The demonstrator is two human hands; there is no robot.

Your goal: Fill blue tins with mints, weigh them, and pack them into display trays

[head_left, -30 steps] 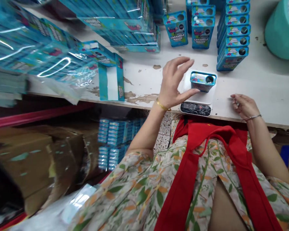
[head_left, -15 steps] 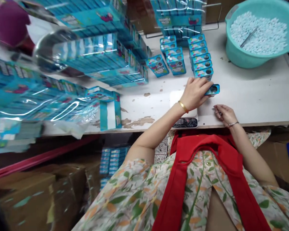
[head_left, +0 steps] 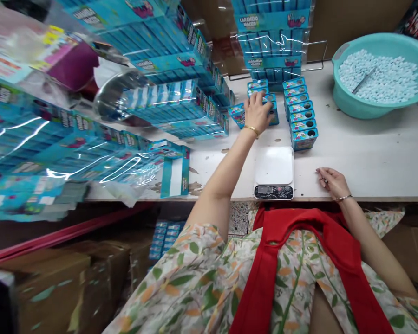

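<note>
My left hand (head_left: 257,112) reaches over a cluster of small blue candy boxes (head_left: 237,115), its fingers apart and touching or just above the box tops. It partly hides the slanted front box; whether it grips one cannot be made out. To its right stands a row of similar candy boxes (head_left: 303,134), upright, with dark round spots on their tops. A white kitchen scale (head_left: 274,167) with a black control panel sits below, its plate bare. My right hand (head_left: 332,182) rests near the table's front edge, fingers curled together; anything inside is too small to name.
A turquoise basin (head_left: 358,109) of pale blue candies, with a metal utensil in it, stands at the right. Wrapped display packs (head_left: 181,111) crowd the left, beside a steel bowl (head_left: 106,99). An open display carton (head_left: 176,169) stands near the front edge.
My left hand has left a candy box at the front end of the right row and moved up and left to the cluster. My right hand is still near the edge. The view has shifted.
</note>
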